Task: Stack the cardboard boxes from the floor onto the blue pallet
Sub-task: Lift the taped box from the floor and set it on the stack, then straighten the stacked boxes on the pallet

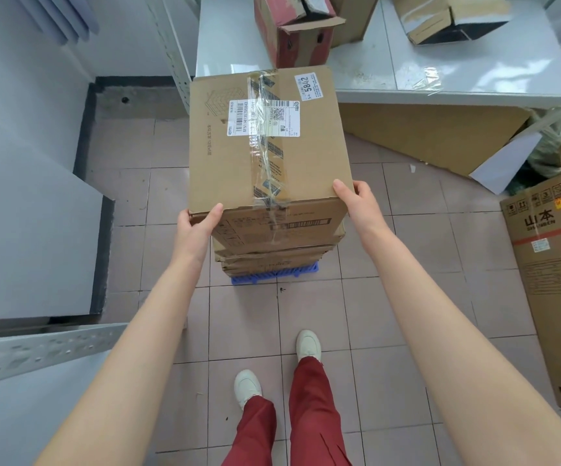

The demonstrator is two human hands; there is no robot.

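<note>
Head view looks down on a taped cardboard box [265, 139] sitting on top of a stack of flatter boxes [272, 260] on the blue pallet [274, 275]. Left hand [195, 227] clasps its near left corner, thumb lying on the top face, while right hand [359, 201] grips the near right corner. Another large carton [551, 280] stands on the tiled floor [403, 297] to the right, well apart.
</note>
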